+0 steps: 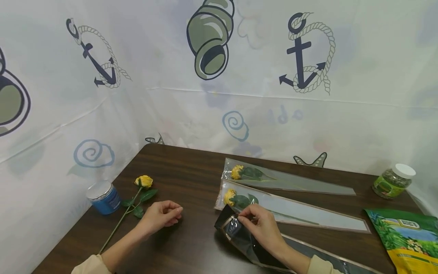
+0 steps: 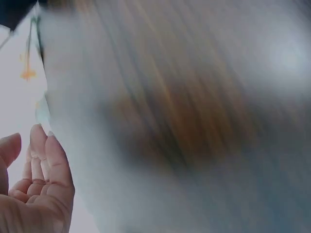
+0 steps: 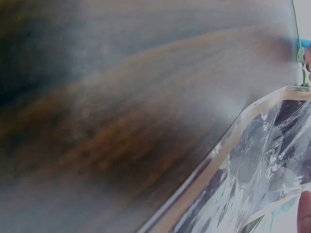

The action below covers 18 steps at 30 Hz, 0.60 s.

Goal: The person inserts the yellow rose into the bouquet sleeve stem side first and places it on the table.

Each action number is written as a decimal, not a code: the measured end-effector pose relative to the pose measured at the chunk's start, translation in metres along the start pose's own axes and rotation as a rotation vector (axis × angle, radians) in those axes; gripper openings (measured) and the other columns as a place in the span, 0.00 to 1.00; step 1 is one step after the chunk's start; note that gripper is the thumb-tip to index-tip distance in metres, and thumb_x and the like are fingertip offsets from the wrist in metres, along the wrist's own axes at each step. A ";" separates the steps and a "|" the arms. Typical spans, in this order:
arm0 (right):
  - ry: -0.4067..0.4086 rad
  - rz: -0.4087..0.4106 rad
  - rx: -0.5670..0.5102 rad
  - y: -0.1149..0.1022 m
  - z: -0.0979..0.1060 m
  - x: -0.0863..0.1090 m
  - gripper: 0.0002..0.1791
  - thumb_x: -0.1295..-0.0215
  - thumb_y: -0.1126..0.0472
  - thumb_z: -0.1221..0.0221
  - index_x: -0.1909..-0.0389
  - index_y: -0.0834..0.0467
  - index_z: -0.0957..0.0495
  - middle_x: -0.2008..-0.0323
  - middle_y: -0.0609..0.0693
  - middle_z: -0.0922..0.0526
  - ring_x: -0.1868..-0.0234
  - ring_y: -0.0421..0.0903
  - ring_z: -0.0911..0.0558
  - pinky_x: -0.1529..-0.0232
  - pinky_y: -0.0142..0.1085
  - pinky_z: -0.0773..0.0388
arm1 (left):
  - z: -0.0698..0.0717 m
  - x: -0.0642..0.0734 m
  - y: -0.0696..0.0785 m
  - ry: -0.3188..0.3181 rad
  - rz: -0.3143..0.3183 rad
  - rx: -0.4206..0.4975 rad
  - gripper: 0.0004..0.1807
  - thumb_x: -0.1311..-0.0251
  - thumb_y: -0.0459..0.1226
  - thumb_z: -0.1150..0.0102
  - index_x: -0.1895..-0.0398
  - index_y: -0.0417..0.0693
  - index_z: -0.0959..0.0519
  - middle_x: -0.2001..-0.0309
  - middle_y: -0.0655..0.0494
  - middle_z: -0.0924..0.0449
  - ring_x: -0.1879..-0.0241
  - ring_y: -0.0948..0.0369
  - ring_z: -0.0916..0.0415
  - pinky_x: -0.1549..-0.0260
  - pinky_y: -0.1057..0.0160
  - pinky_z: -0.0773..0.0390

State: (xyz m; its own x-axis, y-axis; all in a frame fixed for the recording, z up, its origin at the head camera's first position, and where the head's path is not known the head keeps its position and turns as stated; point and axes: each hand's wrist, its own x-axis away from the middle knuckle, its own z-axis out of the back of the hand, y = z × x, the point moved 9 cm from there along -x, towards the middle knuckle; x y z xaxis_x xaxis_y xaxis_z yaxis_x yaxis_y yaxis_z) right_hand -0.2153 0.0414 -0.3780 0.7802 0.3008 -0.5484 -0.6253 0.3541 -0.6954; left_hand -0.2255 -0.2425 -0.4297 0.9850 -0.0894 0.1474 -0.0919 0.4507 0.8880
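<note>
In the head view my right hand (image 1: 263,228) pinches the top edge of a black flower sleeve (image 1: 236,231) with a clear front and a gold border. The right wrist view gives the sleeve's crinkled clear film (image 3: 272,160) and a fingertip (image 3: 304,213) at its edge. My left hand (image 1: 162,217) is raised over the table with loosely bent fingers and nothing in them. Beside it lies a yellow rose (image 1: 144,181) with green leaves, its long stem running under the left forearm. The left hand (image 2: 43,184) also shows at the left of its wrist view.
Behind the black sleeve lie a white sleeve (image 1: 328,213) and a grey sleeve (image 1: 318,186), each with a yellow rose inside. A blue jar (image 1: 107,199) stands at the left edge. To the right are a white-lidded jar (image 1: 393,182) and a green-yellow bag (image 1: 410,239).
</note>
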 end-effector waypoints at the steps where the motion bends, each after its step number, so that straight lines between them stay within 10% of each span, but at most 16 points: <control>1: -0.002 0.000 -0.001 0.000 0.000 0.000 0.07 0.48 0.69 0.34 0.74 0.55 0.21 0.74 0.44 0.19 0.72 0.33 0.23 0.75 0.28 0.22 | 0.011 0.001 -0.005 0.023 0.020 -0.009 0.19 0.37 0.44 0.43 0.57 0.34 0.22 0.68 0.49 0.17 0.69 0.58 0.19 0.68 0.61 0.18; 9: 0.010 0.010 0.010 -0.002 0.000 -0.002 0.08 0.50 0.70 0.33 0.74 0.54 0.21 0.74 0.42 0.20 0.73 0.32 0.24 0.75 0.28 0.23 | 0.089 0.026 -0.042 0.160 0.144 -0.109 0.22 0.38 0.44 0.42 0.53 0.32 0.24 0.64 0.49 0.16 0.67 0.60 0.20 0.67 0.62 0.19; 18: 0.014 -0.001 0.013 -0.002 0.000 -0.002 0.09 0.50 0.70 0.33 0.75 0.54 0.21 0.74 0.41 0.20 0.73 0.32 0.24 0.76 0.27 0.23 | 0.130 0.055 -0.075 0.223 0.248 -0.287 0.26 0.39 0.49 0.42 0.51 0.33 0.23 0.61 0.49 0.16 0.67 0.67 0.25 0.71 0.67 0.23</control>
State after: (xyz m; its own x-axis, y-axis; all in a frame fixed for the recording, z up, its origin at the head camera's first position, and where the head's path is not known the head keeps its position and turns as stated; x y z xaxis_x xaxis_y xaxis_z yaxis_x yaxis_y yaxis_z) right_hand -0.2160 0.0399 -0.3754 0.7809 0.2885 -0.5541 -0.6247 0.3656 -0.6900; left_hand -0.1839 -0.3968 -0.4318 0.9486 0.2323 0.2147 -0.3160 0.6656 0.6761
